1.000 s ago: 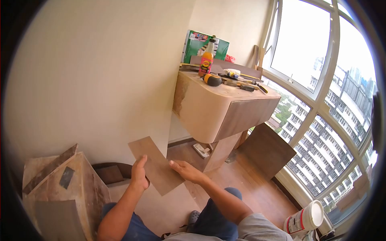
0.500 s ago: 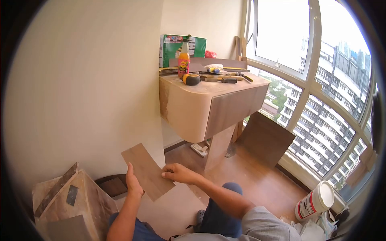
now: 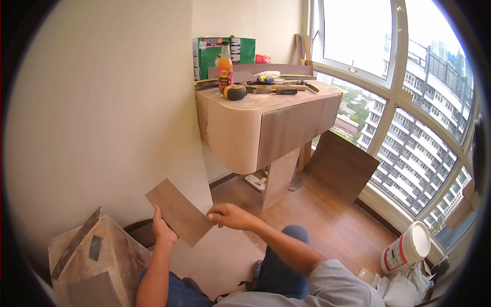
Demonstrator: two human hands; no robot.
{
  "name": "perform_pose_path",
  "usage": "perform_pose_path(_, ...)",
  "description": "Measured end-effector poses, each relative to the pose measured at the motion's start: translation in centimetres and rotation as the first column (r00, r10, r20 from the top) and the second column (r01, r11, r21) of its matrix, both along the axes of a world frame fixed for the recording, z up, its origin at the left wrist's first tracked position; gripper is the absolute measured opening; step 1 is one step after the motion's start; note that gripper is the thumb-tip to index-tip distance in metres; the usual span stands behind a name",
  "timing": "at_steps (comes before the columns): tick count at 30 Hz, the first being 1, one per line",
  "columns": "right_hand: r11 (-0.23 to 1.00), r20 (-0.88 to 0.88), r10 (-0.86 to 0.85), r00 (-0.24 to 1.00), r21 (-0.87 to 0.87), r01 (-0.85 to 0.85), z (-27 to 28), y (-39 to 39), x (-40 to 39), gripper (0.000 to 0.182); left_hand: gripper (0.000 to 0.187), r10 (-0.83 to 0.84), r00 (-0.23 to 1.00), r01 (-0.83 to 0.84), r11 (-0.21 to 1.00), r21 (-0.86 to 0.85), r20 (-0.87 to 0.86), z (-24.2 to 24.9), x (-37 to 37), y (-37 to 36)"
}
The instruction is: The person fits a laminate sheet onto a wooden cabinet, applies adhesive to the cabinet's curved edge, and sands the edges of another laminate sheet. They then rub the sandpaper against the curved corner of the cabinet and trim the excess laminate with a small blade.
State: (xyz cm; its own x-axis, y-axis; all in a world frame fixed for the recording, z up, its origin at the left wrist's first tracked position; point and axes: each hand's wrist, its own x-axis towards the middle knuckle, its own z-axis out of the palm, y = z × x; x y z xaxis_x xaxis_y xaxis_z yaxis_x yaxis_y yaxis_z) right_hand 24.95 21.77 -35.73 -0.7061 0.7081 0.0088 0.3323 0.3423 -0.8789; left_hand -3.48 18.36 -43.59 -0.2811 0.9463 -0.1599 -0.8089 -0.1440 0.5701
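Observation:
A thin rectangular brown wood-grain laminate sheet (image 3: pixel 180 212) is held tilted in front of me, beside the wall. My left hand (image 3: pixel 163 230) grips its lower left edge, the thumb showing along that edge and the other fingers mostly hidden underneath. At the right edge, the curled, pinched fingers of my right hand (image 3: pixel 231 216) meet the sheet near its corner. Below my left hand stands a box-shaped wooden piece (image 3: pixel 110 250) with a worn, stained surface and a dark strip (image 3: pixel 76 243) lying along it.
Ahead, a wall-mounted cabinet (image 3: pixel 230 135) carries a tape measure (image 3: pixel 235 92), a drink bottle (image 3: pixel 225 69), several hand tools (image 3: pixel 276 91) and a green box (image 3: pixel 204 56). A dark panel (image 3: pixel 340 166) leans by the window. A white bucket (image 3: pixel 406 248) stands at right.
The view has shifted slightly. Both hands and the laminate sheet appear a little further left, with the sheet still held between them.

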Motion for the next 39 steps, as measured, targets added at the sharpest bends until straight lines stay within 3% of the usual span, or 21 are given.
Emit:
perform_pose_path(2,1.000,0.014,0.009,1.000,0.026,-0.009,0.4,-0.3,0.6,0.037,0.063,-0.045,0.999,0.046,0.998,0.041,-0.005,-0.7,-0.4,0.2)
perform_pose_path(4,0.977,0.036,-0.023,0.999,0.212,0.015,0.7,-0.6,1.4,0.035,0.061,-0.060,0.998,0.061,0.997,0.041,-0.013,-0.7,-0.5,0.2)
perform_pose_path(5,0.977,0.030,-0.022,0.999,0.211,0.015,0.9,-0.9,1.8,0.035,0.061,-0.060,0.998,0.060,0.997,0.040,-0.018,-0.8,-0.7,0.2)
perform_pose_path(8,0.973,-0.037,-0.025,0.999,0.230,0.033,2.5,-1.8,3.2,0.032,0.065,-0.132,0.991,0.132,0.991,0.000,-0.017,-1.3,-1.8,0.9)
perform_pose_path(10,0.926,-0.093,-0.021,0.995,0.374,0.054,3.3,-1.9,4.7,0.029,0.062,-0.100,0.994,0.100,0.995,-0.021,-0.034,-1.8,-1.9,0.9)
perform_pose_path(14,0.942,-0.172,-0.050,0.984,0.320,0.104,5.0,-3.2,7.7,0.025,0.056,-0.007,1.000,0.002,0.984,-0.179,-0.029,-1.8,-1.7,0.1)
perform_pose_path(16,0.932,-0.189,-0.148,0.971,0.301,0.201,5.8,-3.5,9.2,0.025,0.054,-0.088,0.996,0.089,0.995,-0.054,0.024,-2.1,-1.4,0.0)
perform_pose_path(17,0.938,-0.168,-0.128,0.977,0.300,0.174,5.8,-3.2,9.9,0.025,0.054,-0.066,0.997,0.068,0.996,-0.058,0.045,-2.1,-1.0,-0.2)
perform_pose_path(19,0.901,-0.243,-0.206,0.948,0.332,0.281,5.5,-3.0,11.2,0.023,0.052,-0.117,0.993,0.117,0.989,-0.090,0.009,-1.0,0.6,-1.3)
perform_pose_path(20,0.920,-0.257,-0.230,0.939,0.257,0.296,5.9,-3.2,11.6,0.021,0.052,-0.104,0.994,0.105,0.990,-0.092,0.019,-0.3,1.5,-2.0)
perform_pose_path(25,0.895,-0.252,-0.312,0.916,0.245,0.372,4.5,-2.5,13.1,0.019,0.068,0.004,0.963,-0.031,0.995,-0.095,-0.269,2.2,4.5,-3.8)
perform_pose_path(28,0.877,-0.221,-0.350,0.910,0.263,0.402,4.3,-3.4,13.1,0.019,0.057,0.094,0.935,-0.142,0.983,-0.116,-0.343,2.1,4.2,-3.9)
perform_pose_path(32,0.875,-0.213,-0.353,0.911,0.271,0.402,3.6,-3.8,13.0,0.019,0.056,0.098,0.956,-0.144,0.978,-0.152,-0.278,3.2,3.9,-5.2)
perform_pose_path(34,0.867,-0.201,-0.350,0.915,0.301,0.398,3.4,-3.8,12.9,0.019,0.051,0.078,0.992,-0.093,0.984,-0.152,-0.102,3.2,3.9,-5.9)
perform_pose_path(39,0.826,-0.200,-0.378,0.904,0.367,0.427,4.5,-3.8,12.3,0.017,0.042,0.056,0.997,-0.046,0.985,-0.165,0.060,2.7,2.1,-6.8)
